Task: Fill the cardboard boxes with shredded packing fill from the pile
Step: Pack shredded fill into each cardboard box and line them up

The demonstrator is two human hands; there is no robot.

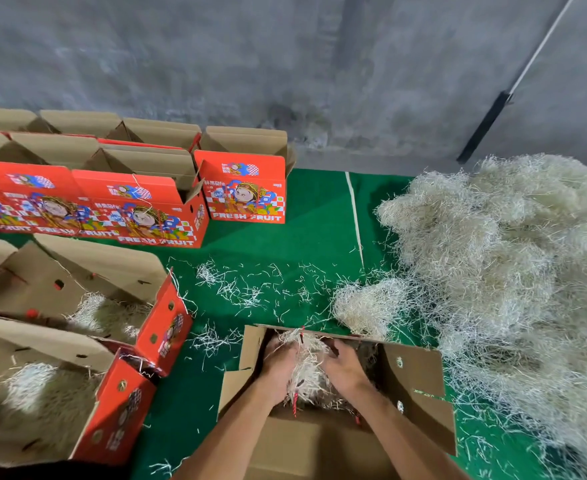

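Both hands, left (278, 367) and right (345, 367), are cupping a clump of fill (307, 365) inside the box (420, 382), fingers curling around it.

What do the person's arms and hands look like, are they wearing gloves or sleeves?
No gloves or sleeves show: the left hand and right hand are bare, as are both forearms to the picture's edge. No watch, rings or bands are visible.
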